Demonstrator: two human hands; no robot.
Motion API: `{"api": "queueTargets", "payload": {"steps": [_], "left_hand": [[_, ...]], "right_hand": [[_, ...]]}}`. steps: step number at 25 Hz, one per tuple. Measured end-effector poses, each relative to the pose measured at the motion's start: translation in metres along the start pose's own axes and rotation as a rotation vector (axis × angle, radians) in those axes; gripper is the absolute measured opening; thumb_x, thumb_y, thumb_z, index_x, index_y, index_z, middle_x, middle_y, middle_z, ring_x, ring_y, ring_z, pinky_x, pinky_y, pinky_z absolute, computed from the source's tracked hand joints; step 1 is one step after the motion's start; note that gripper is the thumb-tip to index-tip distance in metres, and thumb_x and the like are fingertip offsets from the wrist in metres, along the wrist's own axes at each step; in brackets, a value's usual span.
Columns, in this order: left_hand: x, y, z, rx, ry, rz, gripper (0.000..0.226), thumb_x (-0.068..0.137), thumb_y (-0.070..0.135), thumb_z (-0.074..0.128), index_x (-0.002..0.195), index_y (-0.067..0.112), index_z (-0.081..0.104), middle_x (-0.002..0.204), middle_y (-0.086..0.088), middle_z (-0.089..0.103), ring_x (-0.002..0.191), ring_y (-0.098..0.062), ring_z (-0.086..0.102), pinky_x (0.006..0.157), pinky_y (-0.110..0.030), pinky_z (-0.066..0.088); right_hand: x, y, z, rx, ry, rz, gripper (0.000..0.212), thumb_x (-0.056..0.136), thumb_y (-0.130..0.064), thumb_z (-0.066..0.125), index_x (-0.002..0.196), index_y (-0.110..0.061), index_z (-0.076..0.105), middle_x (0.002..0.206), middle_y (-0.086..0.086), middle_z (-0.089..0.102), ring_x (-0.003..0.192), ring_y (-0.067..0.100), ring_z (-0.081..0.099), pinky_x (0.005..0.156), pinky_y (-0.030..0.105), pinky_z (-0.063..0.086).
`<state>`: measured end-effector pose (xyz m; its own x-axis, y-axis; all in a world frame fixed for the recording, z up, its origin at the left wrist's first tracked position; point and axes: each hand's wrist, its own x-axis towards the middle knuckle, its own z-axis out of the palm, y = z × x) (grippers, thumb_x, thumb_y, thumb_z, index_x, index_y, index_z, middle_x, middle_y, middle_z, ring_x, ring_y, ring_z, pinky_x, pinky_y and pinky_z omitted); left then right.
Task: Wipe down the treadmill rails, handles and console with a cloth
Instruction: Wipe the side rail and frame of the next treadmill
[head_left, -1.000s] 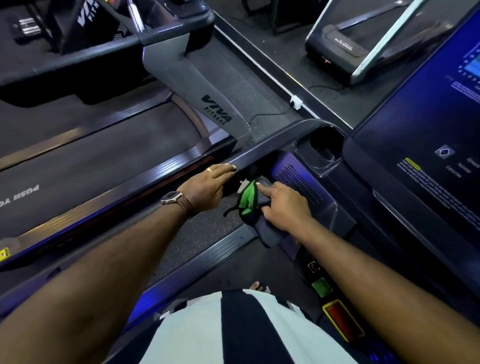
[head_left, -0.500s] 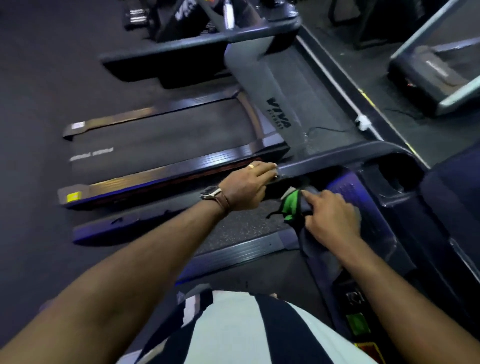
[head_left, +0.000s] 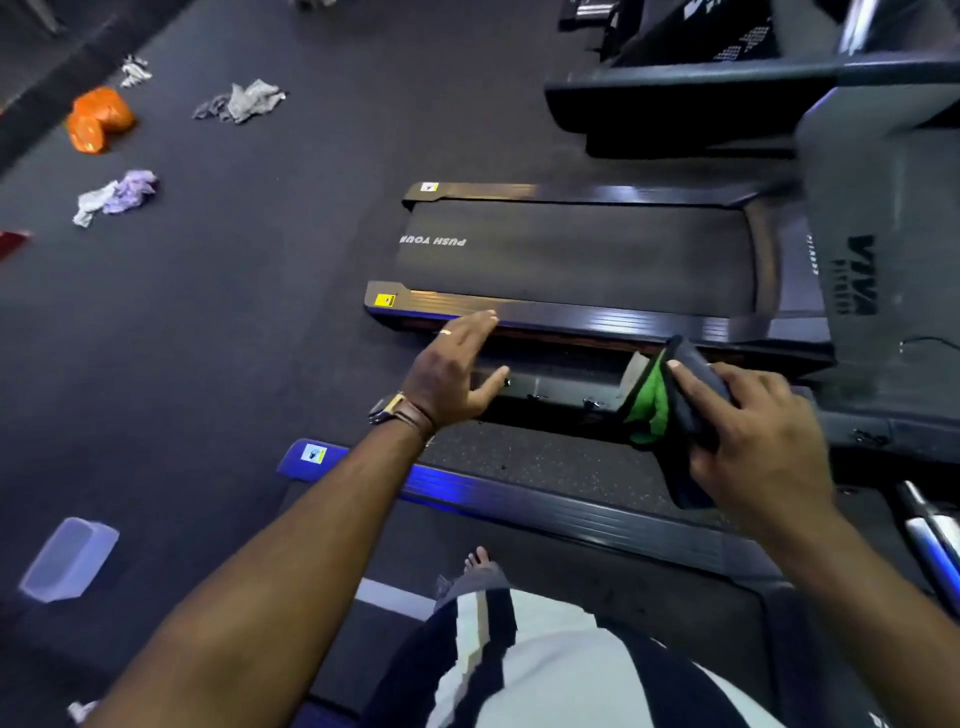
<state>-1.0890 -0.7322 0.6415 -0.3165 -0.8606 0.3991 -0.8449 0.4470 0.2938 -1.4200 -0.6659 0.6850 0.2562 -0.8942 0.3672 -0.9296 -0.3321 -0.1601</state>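
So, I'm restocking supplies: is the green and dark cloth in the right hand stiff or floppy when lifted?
Probably floppy: the cloth folds over itself and its lower end droops past the right hand. Likely light, since one hand alone holds it up. Bunched like that, it seems unlikely to slip.

The left hand (head_left: 452, 374) is spread flat with straight fingers over the gap between two treadmills, a watch (head_left: 389, 410) on its wrist. To its right, the right hand (head_left: 753, 436) grips a folded dark cloth (head_left: 652, 402) with a green side, held over the strip beside the near side rail (head_left: 571, 506). Beyond lies the neighbouring treadmill's belt (head_left: 571, 254). On the floor (head_left: 260, 312) at the far left lie an orange bag (head_left: 98, 119) and scattered rags (head_left: 244, 101). Nearer sits a clear plastic tub (head_left: 67, 558).
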Motion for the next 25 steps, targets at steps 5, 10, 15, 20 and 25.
{"api": "queueTargets", "payload": {"steps": [5,10,15,20,25], "left_hand": [[-0.033,-0.049,0.001,-0.011,0.052,-0.206,0.044,0.09,0.03,0.055,0.122,0.0,0.059,0.123,-0.015,0.061,0.114,-0.027,0.056,0.102,-0.03,0.042],[-0.052,-0.062,0.028,-0.118,0.027,-0.252,0.037,0.094,0.027,0.05,0.118,0.001,0.062,0.116,-0.014,0.064,0.106,-0.028,0.059,0.093,-0.039,0.049],[-0.054,-0.067,0.034,-0.193,0.064,-0.227,0.037,0.095,0.024,0.049,0.119,-0.003,0.06,0.116,-0.016,0.063,0.107,-0.029,0.058,0.096,-0.035,0.046],[-0.061,-0.075,0.04,-0.231,0.088,-0.17,0.038,0.096,0.023,0.051,0.121,-0.003,0.06,0.119,-0.017,0.062,0.111,-0.028,0.058,0.1,-0.029,0.042],[-0.06,-0.077,0.041,-0.268,0.122,-0.159,0.038,0.095,0.023,0.052,0.122,-0.004,0.061,0.119,-0.017,0.063,0.109,-0.028,0.059,0.098,-0.031,0.047]], "right_hand": [[0.037,-0.059,0.047,0.0,-0.086,-0.199,0.063,0.07,-0.027,0.056,0.133,-0.022,0.061,0.122,0.014,0.061,0.102,0.037,0.056,0.076,0.043,0.044],[0.037,-0.096,0.097,-0.146,-0.371,-0.109,0.077,0.075,-0.045,0.067,0.147,-0.033,0.042,0.147,0.011,0.047,0.132,0.036,0.043,0.106,0.053,0.033],[0.064,-0.121,0.119,-0.183,-0.417,-0.059,0.069,0.087,-0.066,0.034,0.151,-0.042,0.029,0.146,0.002,0.049,0.132,0.029,0.043,0.11,0.052,0.03],[0.078,-0.102,0.102,-0.087,-0.516,-0.065,0.063,0.086,-0.063,0.027,0.136,-0.035,0.053,0.126,-0.004,0.061,0.115,0.024,0.054,0.093,0.041,0.04],[0.137,-0.131,0.118,-0.098,-0.795,0.226,0.062,0.091,-0.071,0.025,0.108,-0.027,0.066,0.115,0.006,0.068,0.108,0.032,0.062,0.086,0.041,0.046]]}}
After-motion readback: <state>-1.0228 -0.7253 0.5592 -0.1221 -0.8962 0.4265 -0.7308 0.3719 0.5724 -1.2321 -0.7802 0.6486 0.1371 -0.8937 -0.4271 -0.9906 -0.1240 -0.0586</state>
